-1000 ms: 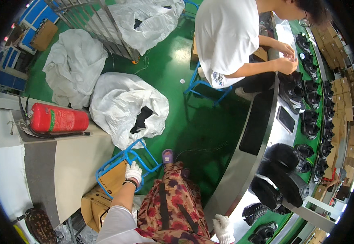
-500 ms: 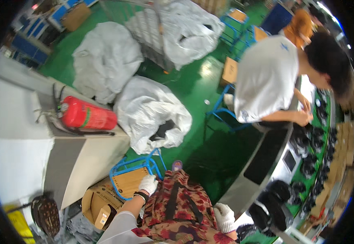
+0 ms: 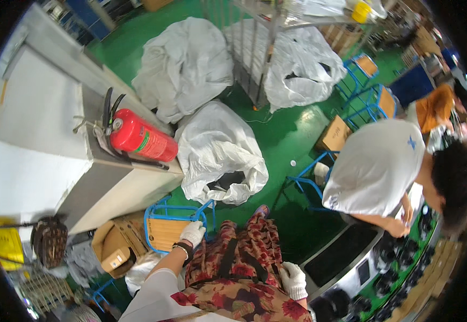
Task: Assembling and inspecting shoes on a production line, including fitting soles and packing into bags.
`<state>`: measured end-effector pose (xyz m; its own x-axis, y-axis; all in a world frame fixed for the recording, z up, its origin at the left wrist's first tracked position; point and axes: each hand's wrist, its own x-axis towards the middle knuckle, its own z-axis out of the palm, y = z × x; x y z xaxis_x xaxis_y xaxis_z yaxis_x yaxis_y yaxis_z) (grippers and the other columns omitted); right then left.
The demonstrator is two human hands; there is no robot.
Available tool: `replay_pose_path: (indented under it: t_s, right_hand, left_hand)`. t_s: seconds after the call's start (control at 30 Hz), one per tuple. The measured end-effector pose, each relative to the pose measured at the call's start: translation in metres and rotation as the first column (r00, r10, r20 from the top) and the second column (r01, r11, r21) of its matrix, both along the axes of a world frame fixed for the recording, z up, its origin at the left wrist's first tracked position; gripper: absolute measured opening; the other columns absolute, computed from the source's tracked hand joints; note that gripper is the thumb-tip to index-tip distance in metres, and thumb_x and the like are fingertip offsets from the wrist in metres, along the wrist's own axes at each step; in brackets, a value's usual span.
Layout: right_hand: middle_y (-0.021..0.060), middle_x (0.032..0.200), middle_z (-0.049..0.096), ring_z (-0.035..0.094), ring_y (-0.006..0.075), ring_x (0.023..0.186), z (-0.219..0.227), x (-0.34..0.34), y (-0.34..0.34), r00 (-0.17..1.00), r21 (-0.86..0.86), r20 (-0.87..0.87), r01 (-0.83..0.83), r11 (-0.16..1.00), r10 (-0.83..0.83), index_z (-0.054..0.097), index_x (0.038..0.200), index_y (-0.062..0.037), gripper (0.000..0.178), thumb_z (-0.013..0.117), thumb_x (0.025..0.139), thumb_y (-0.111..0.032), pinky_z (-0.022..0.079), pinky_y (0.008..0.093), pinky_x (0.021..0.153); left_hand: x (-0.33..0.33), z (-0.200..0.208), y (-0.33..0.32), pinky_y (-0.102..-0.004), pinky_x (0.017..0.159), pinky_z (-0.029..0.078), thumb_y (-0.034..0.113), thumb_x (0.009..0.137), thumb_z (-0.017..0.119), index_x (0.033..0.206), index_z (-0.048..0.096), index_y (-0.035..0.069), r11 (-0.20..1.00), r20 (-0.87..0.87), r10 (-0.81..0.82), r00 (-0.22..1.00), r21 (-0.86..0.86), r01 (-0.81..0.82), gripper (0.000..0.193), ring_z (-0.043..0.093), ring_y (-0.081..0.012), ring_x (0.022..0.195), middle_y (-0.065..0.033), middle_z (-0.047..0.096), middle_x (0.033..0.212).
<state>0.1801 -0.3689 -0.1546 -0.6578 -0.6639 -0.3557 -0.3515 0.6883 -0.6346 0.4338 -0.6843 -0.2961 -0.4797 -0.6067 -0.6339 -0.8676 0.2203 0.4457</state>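
My left hand point(image 3: 193, 233), in a white knit glove with a dark band at the wrist, is closed over the right edge of a stool point(image 3: 163, 234). This stool has a blue metal frame and a wooden seat. Beside my thigh hangs my right hand point(image 3: 293, 280), also gloved in white, its fingers loosely stretched and nothing visible in them. Between my arms lies a floral red and brown apron point(image 3: 239, 279). An open cardboard box point(image 3: 104, 238) stands just left of the stool.
A red fire extinguisher point(image 3: 142, 138) hangs by the pillar at left. White sacks point(image 3: 217, 145) stand ahead on the green floor. At right, a co-worker in a white shirt point(image 3: 376, 166) bends over a conveyor line point(image 3: 325, 252) carrying black parts. Another blue stool point(image 3: 306, 185) is near them.
My view has turned, so the sacks, extinguisher and co-worker sit further right in the picture. My left hand stays at the stool's edge; my right hand stays beside my thigh.
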Motion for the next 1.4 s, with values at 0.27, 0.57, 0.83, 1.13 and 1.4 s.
replay_pose_path:
  t_s: [0.27,0.57,0.83,1.13,1.4]
  right_hand:
    - [0.0154,0.094,0.069,0.067,0.0352,0.086,-0.007,-0.118,-0.031,0.994,-0.019,-0.039,-0.106,0.994,0.106,0.068,0.105,-0.0064,0.023,0.069,0.085,-0.018,0.055,0.0411,0.076]
    - [0.0155,0.09,0.069,0.068,0.0353,0.083,-0.019,-0.162,-0.069,0.975,-0.047,-0.008,-0.22,0.974,0.22,0.069,0.104,-0.0089,0.022,0.07,0.085,-0.021,0.055,0.0425,0.073]
    - [0.0172,0.095,0.069,0.066,0.0366,0.09,-0.026,-0.182,-0.06,0.999,0.079,0.011,-0.039,0.996,0.038,0.069,0.105,-0.0078,0.025,0.066,0.087,-0.025,0.054,0.0435,0.079]
    - [0.0174,0.096,0.069,0.066,0.0368,0.092,0.003,-0.196,-0.151,0.998,0.009,0.04,-0.043,0.999,0.043,0.068,0.108,-0.0078,0.026,0.065,0.09,-0.027,0.054,0.0434,0.081]
    - [0.018,0.095,0.068,0.065,0.0374,0.091,0.017,-0.204,-0.148,0.995,0.006,0.08,0.065,0.998,-0.066,0.067,0.11,-0.01,0.028,0.064,0.091,-0.03,0.053,0.0446,0.08]
  left_hand:
    - [-0.023,-0.002,0.038,-0.0506,0.091,0.048,0.036,0.089,0.052,0.099,0.069,0.002,0.985,0.233,0.117,0.965,0.1,-0.144,0.039,0.062,-0.0435,0.104,-0.0262,0.067,0.104]
    - [-0.071,0.013,0.032,-0.0498,0.091,0.047,0.035,0.09,0.052,0.102,0.068,0.002,0.972,0.106,0.218,0.97,0.067,-0.225,0.038,0.06,-0.0451,0.105,-0.0263,0.066,0.107]
    - [-0.132,0.013,-0.039,-0.0493,0.093,0.047,0.035,0.09,0.051,0.104,0.068,0.002,0.996,0.128,0.016,0.992,0.082,-0.027,0.04,0.06,-0.0438,0.107,-0.0258,0.066,0.109]
    - [-0.242,0.042,-0.154,-0.0417,0.095,0.047,0.033,0.091,0.053,0.114,0.067,0.004,0.994,-0.054,-0.111,0.992,-0.02,0.11,0.039,0.061,-0.0374,0.112,-0.0214,0.067,0.115]
    - [-0.252,0.046,-0.2,-0.0415,0.099,0.047,0.031,0.093,0.055,0.121,0.064,0.001,0.993,0.004,-0.074,0.997,-0.095,0.074,0.042,0.061,-0.0367,0.115,-0.0231,0.066,0.119]
